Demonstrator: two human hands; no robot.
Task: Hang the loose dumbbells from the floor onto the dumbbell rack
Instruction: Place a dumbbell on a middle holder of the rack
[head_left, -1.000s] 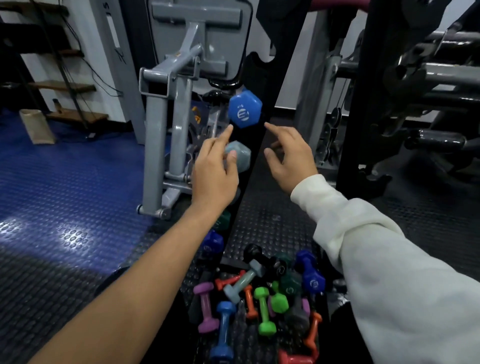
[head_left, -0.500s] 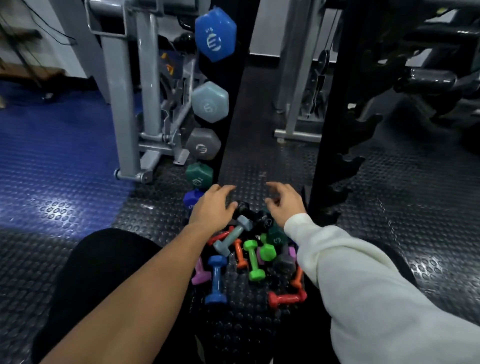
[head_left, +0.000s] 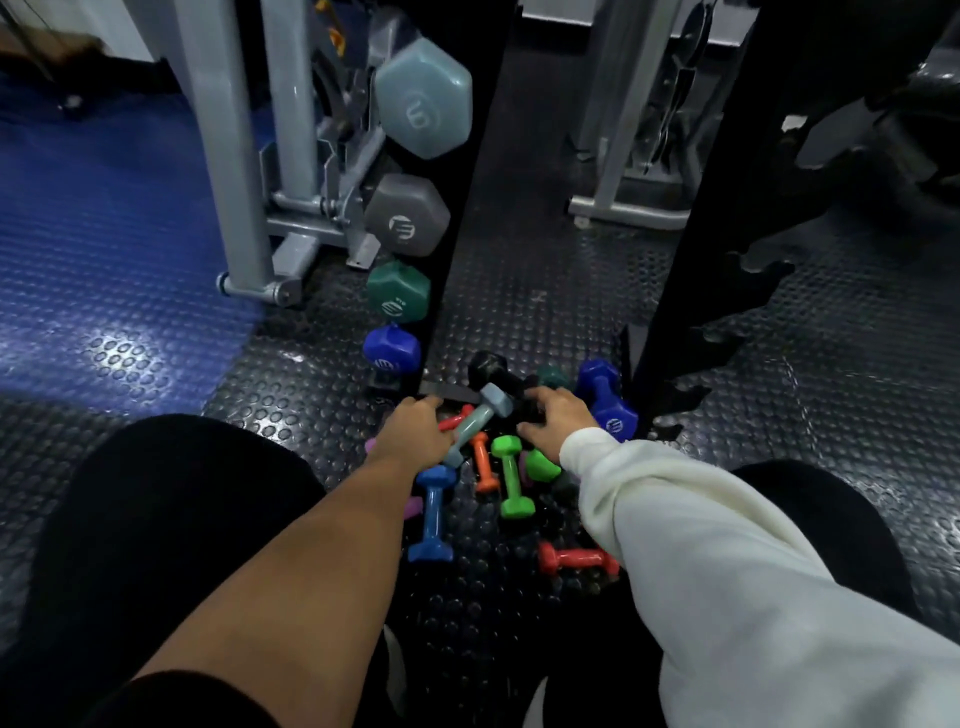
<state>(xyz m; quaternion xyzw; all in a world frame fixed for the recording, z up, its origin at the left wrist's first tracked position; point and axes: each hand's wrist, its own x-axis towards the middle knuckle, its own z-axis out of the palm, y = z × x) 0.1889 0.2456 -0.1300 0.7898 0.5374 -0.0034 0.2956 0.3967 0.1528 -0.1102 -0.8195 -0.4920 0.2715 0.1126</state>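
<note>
While both hands are down in the pile of loose dumbbells (head_left: 498, 457) on the floor, the step in hand seems to be the choice and pick-up of the next dumbbell, so the hanging itself is not yet begun for this one.

All places here are given from the pale grey-blue dumbbell (head_left: 478, 421), which lies slanted on top of the pile. To its left, the left hand (head_left: 413, 434) rests on the pile with its back to the camera; its fingers curl downward beside the lower end of this dumbbell, but whether they hold it or only touch it cannot be told. To its right, the right hand (head_left: 558, 415) lies with spread, bent fingers over the black dumbbell (head_left: 496, 371), which is just behind the pale one; a firm hold is not visible.

Behind and left of the pale dumbbell, the dumbbell rack (head_left: 457, 218) carries four hung dumbbells on its left post. The right post (head_left: 696, 260), behind and right, shows bare hooks.

The next move probably calls for a full grip around one handle, then a lift without dragging the neighbours.
</note>
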